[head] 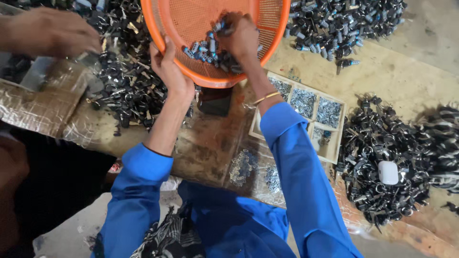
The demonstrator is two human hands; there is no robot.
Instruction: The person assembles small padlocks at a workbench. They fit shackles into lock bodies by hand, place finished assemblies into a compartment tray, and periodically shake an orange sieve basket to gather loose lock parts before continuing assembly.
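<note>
Gripping the near rim of an orange mesh basket [191,19], the left hand [168,69] is curled shut on its edge. The right hand [241,38] reaches inside, fingers bunched over small dark metal parts [205,50] with blue tips (whether it pinches one cannot be told). Beyond lie heaps of dark metal rings [387,143], a wooden divided tray [311,112] of screws, and another person's hand [48,31] at upper left.

Dim, warm light; deep shadow lower left, soft motion blur, wide-angle bending at edges
</note>
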